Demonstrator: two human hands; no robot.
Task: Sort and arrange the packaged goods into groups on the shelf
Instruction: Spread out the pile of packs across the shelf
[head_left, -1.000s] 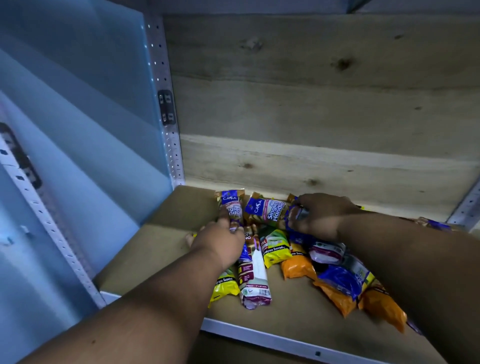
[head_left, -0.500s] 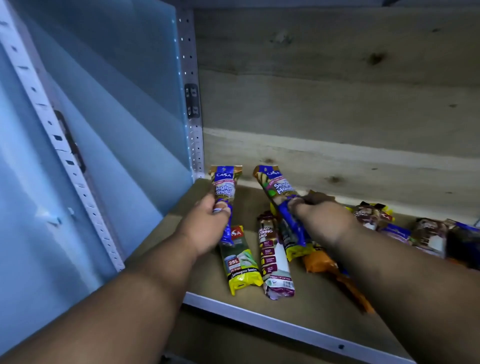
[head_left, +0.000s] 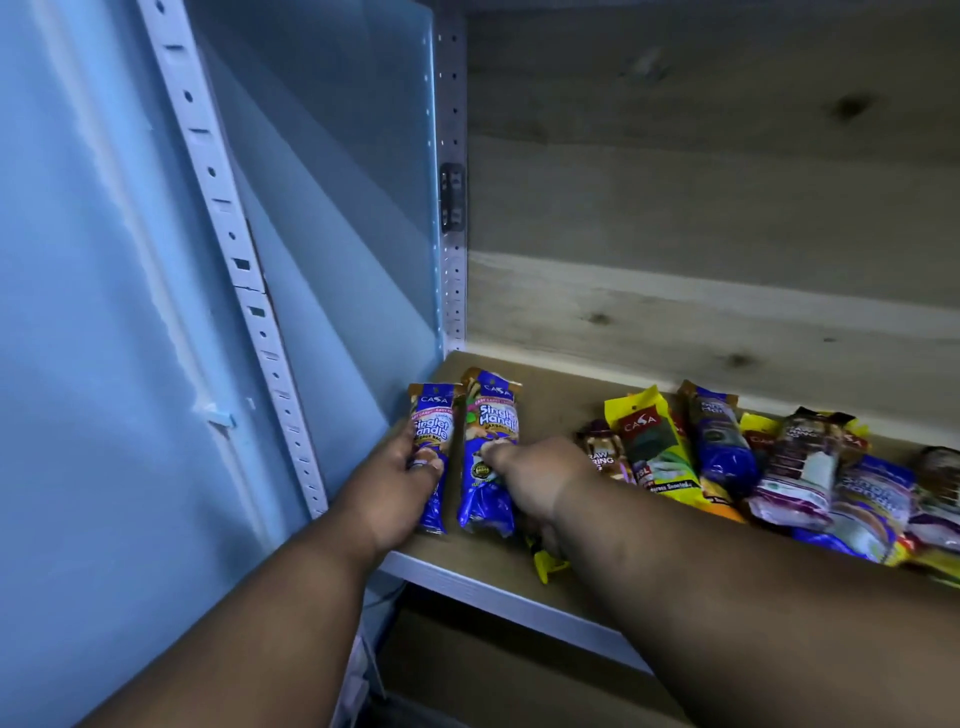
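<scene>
With the left hand (head_left: 402, 480) gripping one blue packet (head_left: 432, 441) and the right hand (head_left: 524, 475) pinching its twin (head_left: 491, 441) (same label), butt them square against the shelf (head_left: 550, 400) corner.

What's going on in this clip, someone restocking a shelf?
A person is sorting packaged goods on a wooden shelf. The left hand holds one blue Singlet Handle pack at the shelf's far left end, and the right hand rests its fingers on a second blue Singlet Handle pack lying right beside it. The two matching packs sit side by side as a group. To the right lies an unsorted jumble of packs, yellow, blue and purple, partly overlapping one another.
</scene>
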